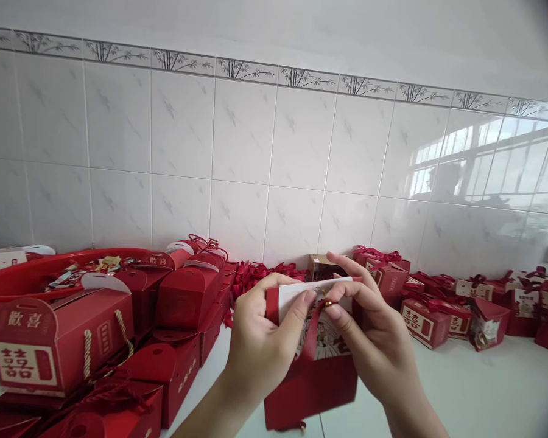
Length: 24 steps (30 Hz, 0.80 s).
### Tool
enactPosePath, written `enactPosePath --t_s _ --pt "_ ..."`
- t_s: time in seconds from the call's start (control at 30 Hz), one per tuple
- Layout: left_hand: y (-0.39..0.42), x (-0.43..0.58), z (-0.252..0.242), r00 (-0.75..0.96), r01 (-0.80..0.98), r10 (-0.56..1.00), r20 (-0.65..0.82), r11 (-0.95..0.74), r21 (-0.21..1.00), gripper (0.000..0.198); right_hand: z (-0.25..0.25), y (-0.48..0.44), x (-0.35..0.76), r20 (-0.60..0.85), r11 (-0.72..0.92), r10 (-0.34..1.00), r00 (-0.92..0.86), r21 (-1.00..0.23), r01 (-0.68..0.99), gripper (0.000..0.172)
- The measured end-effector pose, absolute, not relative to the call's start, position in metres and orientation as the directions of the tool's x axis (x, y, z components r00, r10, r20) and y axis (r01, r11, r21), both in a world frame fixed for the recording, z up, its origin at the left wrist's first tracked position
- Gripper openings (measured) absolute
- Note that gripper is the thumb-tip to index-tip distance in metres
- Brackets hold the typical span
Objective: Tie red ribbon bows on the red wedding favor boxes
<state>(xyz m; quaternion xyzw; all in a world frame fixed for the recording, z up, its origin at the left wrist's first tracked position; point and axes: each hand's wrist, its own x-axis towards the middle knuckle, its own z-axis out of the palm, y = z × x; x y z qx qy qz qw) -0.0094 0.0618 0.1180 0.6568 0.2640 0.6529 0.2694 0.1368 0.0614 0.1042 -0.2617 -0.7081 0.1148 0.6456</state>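
A red and white paper gift box (310,383) with a printed picture on its pale upper part is held up in front of me. My left hand (267,331) grips its left upper edge, thumb across the front and fingers behind. At the top, my right hand (369,322) pinches a dark red ribbon (311,340) beside a small gold bell (327,303). The ribbon hangs down over the box front. Another small gold bell (302,427) dangles below the box. The back of the box is hidden.
Several red boxes (64,340), some with rope handles, crowd the left. Behind them stands a red basin (9,280) holding wrapped sweets. More ribboned boxes (427,319) line the right along the tiled wall (237,134). Red ribbon bows (260,277) lie at the back middle.
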Motion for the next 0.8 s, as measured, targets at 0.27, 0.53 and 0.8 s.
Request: enactPosePath --t_s 0.27,0.53,0.8 --pt "0.0623 -0.0119 0.1164 0.020 0.219 0.530 0.848 -0.830 0.513 0.009 0.1028 0.0638 0.1326 0.844 0.834 0.537 -0.007 -0.529 0.156 0.006" --pt "0.0607 -0.0101 0.1169 0.047 0.214 0.406 0.913 -0.896 0.388 0.007 0.1021 0.0600 0.1319 0.844 0.813 0.527 0.099 -0.535 0.231 0.004" --pt "0.0577 -0.0082 0.1146 0.062 0.145 0.414 0.908 -0.904 0.403 0.006 0.1005 0.0617 0.1329 0.846 0.840 0.507 0.164 -0.528 0.129 0.008"
